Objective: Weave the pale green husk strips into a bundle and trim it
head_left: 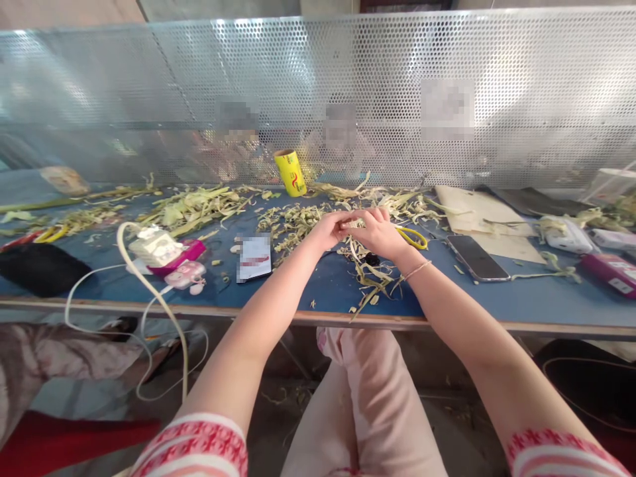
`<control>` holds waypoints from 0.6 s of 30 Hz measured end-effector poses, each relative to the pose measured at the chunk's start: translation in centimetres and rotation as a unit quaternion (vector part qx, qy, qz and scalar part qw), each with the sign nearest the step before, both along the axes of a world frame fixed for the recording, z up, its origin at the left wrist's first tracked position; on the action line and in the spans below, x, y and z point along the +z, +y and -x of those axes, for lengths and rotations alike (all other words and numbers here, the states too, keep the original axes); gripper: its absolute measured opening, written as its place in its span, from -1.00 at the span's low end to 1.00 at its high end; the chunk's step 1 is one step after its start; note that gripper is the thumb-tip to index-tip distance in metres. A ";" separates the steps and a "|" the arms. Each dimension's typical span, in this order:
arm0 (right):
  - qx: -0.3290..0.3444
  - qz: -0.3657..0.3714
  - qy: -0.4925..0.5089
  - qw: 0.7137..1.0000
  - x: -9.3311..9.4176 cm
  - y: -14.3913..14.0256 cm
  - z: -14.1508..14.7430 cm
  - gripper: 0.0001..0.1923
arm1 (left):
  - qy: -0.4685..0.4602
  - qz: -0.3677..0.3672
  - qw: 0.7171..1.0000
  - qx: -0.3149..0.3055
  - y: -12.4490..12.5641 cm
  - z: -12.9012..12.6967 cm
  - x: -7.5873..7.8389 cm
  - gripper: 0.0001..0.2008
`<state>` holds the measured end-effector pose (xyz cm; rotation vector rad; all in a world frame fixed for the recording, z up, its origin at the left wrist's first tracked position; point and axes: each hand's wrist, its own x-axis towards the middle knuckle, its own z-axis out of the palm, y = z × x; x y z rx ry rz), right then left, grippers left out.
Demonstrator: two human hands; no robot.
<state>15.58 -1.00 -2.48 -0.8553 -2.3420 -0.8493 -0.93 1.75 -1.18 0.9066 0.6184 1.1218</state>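
My left hand and my right hand meet over a spread of pale green, dry plant scraps on the blue tabletop. Their fingers are stretched out and touch or overlap at the tips. No held object shows in either one, though the palms are hidden. Longer strips trail below my right hand towards the table edge. Beside its wrist lies a yellow loop like a scissors handle. A small black object sits just under that hand.
A perforated metal panel rises behind the table. A yellow tube leans near it. Left are a lit-screen phone, a charger with cables and more leaves. Right are a dark phone, cardboard and a purple box.
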 end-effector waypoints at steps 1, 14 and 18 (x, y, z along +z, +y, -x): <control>-0.001 0.000 -0.009 1.000 0.0 0.0 0.1 -0.74 | -0.003 0.001 1.000 0.002 0.0 0.0 -0.1 -0.90; 0.001 0.049 0.004 0.999 0.1 -0.2 0.6 -0.75 | 0.016 -0.014 1.000 0.002 -0.1 0.1 0.2 -0.83; 0.035 0.106 0.105 0.988 0.5 -0.7 0.9 -0.79 | 0.040 -0.051 0.998 0.006 0.0 0.2 0.0 -0.89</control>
